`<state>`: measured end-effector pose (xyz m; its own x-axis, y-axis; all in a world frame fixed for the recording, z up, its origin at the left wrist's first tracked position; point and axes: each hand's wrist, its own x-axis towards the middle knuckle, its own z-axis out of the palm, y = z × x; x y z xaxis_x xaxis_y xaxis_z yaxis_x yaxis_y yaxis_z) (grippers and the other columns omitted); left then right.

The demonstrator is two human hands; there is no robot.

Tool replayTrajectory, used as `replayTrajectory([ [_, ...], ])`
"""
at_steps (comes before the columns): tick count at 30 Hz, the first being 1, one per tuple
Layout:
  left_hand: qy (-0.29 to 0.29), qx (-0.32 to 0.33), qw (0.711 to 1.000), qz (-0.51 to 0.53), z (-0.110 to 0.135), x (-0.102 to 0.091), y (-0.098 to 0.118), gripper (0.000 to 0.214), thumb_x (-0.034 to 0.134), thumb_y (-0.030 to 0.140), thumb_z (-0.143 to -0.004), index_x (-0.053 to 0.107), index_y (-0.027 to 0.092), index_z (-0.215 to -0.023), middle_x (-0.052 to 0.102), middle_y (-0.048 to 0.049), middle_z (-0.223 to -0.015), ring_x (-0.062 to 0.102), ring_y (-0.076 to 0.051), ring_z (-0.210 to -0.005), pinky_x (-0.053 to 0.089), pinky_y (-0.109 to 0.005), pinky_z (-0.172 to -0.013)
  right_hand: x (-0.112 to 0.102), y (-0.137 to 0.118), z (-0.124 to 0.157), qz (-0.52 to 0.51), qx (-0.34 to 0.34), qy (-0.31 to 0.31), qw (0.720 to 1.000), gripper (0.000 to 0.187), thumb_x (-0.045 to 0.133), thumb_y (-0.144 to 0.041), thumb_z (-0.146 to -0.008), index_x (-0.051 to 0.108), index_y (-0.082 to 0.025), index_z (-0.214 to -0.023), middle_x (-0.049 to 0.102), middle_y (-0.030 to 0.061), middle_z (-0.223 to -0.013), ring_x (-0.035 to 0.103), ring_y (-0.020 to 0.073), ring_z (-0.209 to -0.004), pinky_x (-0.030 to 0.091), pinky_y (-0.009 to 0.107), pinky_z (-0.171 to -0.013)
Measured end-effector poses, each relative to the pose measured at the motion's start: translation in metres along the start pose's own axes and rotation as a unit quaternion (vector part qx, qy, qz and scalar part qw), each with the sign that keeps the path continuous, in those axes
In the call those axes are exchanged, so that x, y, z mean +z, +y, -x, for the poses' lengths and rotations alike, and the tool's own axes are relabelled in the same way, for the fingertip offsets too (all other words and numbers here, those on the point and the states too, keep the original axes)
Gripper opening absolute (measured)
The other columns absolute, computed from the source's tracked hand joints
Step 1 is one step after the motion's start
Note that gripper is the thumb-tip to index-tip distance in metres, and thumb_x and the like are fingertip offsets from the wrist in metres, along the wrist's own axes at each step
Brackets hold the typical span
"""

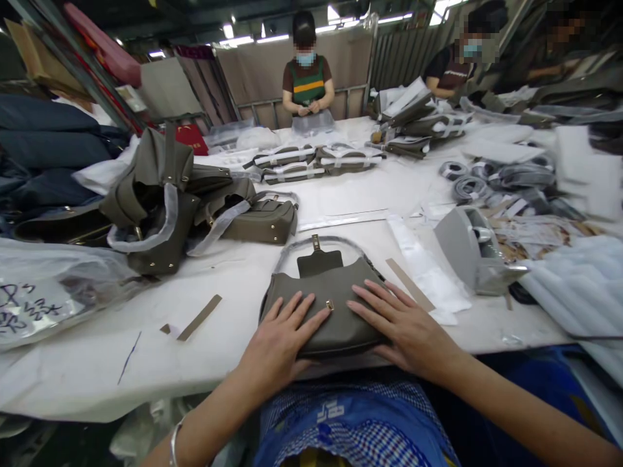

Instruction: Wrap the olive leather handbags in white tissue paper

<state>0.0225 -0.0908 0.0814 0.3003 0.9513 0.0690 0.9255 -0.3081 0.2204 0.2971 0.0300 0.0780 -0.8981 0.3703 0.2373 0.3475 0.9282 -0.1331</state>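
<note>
A grey-green handbag (318, 285) lies on its back on the white-covered table, close to the front edge. Its closing tab (320, 263) is flipped up toward the far side, and a plastic-wrapped handle (287, 250) arches behind it. On the bag's front sits a small gold clasp (329, 305). My left hand (282, 334) rests flat on the left half of the bag, fingers spread. Flat on the right half is my right hand (399, 321), its fingers also stretched out and apart. Neither hand grips anything.
More handbags (160, 194) are heaped at the left, behind a marked plastic bag (58, 292). A tape dispenser (470, 250) stands at right, near white tissue sheets (428, 272). Wrapped straps (470, 188) lie farther back. Across the table, a person (307, 81) works.
</note>
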Motion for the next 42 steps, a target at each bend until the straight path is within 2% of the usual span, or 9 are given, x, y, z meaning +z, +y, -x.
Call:
replayTrajectory([
  [4,0.027,-0.041,0.997,-0.058,0.008,0.036,-0.01,0.087,0.059,0.009,-0.078,0.026,0.04,-0.153,0.035,-0.0018,-0.158,0.038,-0.033,-0.142,0.037,-0.055,-0.113,0.036,0.009,0.006,0.018,0.002,-0.01,1.0,0.078,0.055,-0.006,-0.082,0.031,-0.025,-0.154,0.037,0.0032,-0.157,0.034,0.0293,-0.144,0.037,0.053,-0.115],
  [8,0.055,-0.049,0.995,-0.07,0.018,0.06,-0.011,0.087,0.044,0.0,-0.078,0.025,0.039,-0.154,0.036,-0.0007,-0.157,0.036,-0.033,-0.143,0.037,-0.057,-0.113,0.056,0.005,0.018,0.021,-0.003,0.025,0.999,0.074,0.043,0.0,-0.083,0.033,-0.024,-0.153,0.048,0.0048,-0.15,0.043,0.0258,-0.14,0.039,0.05,-0.114],
  [16,-0.001,-0.011,0.998,-0.069,-0.003,0.034,-0.014,0.083,0.044,0.005,-0.081,0.021,0.032,-0.156,0.035,-0.0064,-0.158,0.036,-0.033,-0.143,0.034,-0.056,-0.113,0.019,0.007,-0.025,-0.005,-0.023,-0.056,0.998,0.088,0.063,-0.006,-0.069,0.036,-0.02,-0.152,0.042,0.011,-0.154,0.041,0.0342,-0.14,0.031,0.053,-0.116],
  [20,-0.028,0.065,0.995,-0.065,-0.003,0.038,-0.019,0.077,0.042,0.003,-0.086,0.027,0.039,-0.153,0.027,-0.0003,-0.161,0.024,-0.029,-0.149,0.028,-0.055,-0.117,0.045,0.012,-0.019,-0.014,-0.045,-0.048,0.998,0.078,0.063,-0.016,-0.083,0.031,-0.027,-0.154,0.03,0.0062,-0.161,0.03,0.0279,-0.146,0.026,0.05,-0.119],
  [23,-0.016,0.067,0.997,-0.044,0.002,0.047,-0.014,0.067,0.056,0.026,-0.091,0.031,0.037,-0.152,0.02,-0.0034,-0.164,0.016,-0.033,-0.15,0.021,-0.061,-0.119,0.065,0.008,-0.002,-0.022,-0.016,-0.036,0.999,0.08,0.066,-0.044,-0.086,0.029,-0.026,-0.155,0.02,0.0076,-0.164,0.02,0.0301,-0.15,0.023,0.053,-0.12],
  [26,0.007,0.03,0.999,-0.042,0.003,0.056,-0.004,0.069,0.062,0.046,-0.09,0.031,0.039,-0.151,0.017,-0.0066,-0.165,0.016,-0.037,-0.15,0.019,-0.067,-0.116,0.062,0.006,-0.001,-0.02,-0.012,-0.04,0.999,0.079,0.063,-0.055,-0.087,0.033,-0.024,-0.153,0.026,0.0091,-0.162,0.027,0.0308,-0.147,0.027,0.054,-0.118],
  [32,0.058,0.001,0.997,-0.044,-0.004,0.071,-0.001,0.066,0.051,0.056,-0.094,0.023,0.044,-0.152,0.019,-0.0065,-0.164,0.019,-0.034,-0.15,0.022,-0.064,-0.117,0.035,0.006,-0.055,-0.071,-0.02,-0.04,0.996,0.031,0.051,-0.031,-0.098,0.064,-0.02,-0.124,0.069,0.0109,-0.122,0.064,0.0251,-0.111,0.052,0.041,-0.095],
  [36,0.079,-0.002,0.996,-0.047,-0.001,0.074,-0.003,0.065,0.049,0.056,-0.095,0.022,0.044,-0.153,0.021,-0.0053,-0.164,0.021,-0.033,-0.149,0.024,-0.062,-0.117,0.04,0.007,-0.09,-0.079,-0.063,-0.083,0.991,0.022,0.055,-0.017,-0.093,0.069,-0.018,-0.11,0.071,0.0094,-0.101,0.068,0.0222,-0.091,0.055,0.034,-0.08],
  [42,0.133,-0.004,0.99,-0.055,0.002,0.075,-0.003,0.06,0.045,0.057,-0.096,0.025,0.046,-0.151,0.024,-0.0035,-0.163,0.025,-0.03,-0.148,0.027,-0.058,-0.116,0.028,0.007,-0.136,-0.02,-0.076,-0.205,0.975,0.012,0.062,-0.018,-0.088,0.071,-0.019,-0.081,0.069,0.0051,-0.078,0.068,0.0205,-0.071,0.048,0.028,-0.061],
])
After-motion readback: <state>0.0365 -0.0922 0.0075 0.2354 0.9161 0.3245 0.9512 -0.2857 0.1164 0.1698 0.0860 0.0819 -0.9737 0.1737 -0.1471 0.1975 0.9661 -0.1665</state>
